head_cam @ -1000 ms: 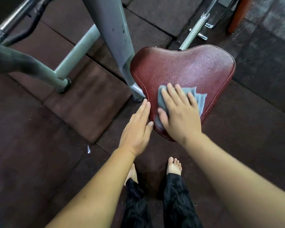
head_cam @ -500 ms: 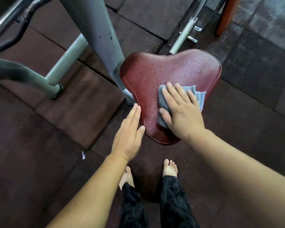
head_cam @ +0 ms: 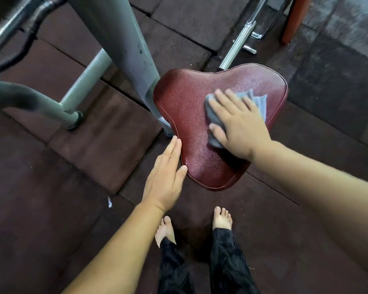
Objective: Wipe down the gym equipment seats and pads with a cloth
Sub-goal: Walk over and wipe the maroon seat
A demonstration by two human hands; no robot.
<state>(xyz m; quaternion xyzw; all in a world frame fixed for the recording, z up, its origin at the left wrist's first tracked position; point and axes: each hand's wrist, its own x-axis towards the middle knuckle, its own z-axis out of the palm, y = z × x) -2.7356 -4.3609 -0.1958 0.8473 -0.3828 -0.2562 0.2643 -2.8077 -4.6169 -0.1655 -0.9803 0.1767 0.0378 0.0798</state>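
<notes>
My right hand [head_cam: 242, 130], fingers [head_cam: 233, 100] straight, presses limp grey cloth [head_cam: 258, 100] on slick-looking padded dark-red vinyl seat [head_cam: 185, 107]; left hand [head_cam: 164, 177] flat against edge.

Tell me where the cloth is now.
In the head view, the grey cloth lies on the right half of the red seat, pressed under the right hand.

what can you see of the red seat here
The seat is dark red and heart-shaped, wide at the far end and narrowing toward the person, with a grainy, shiny leather-like cover and a piped rim. It sits level above dark floor mats, beside a grey post. The right hand presses a grey cloth flat on its right half; the left hand lies with straight fingers along its near left edge.
</notes>
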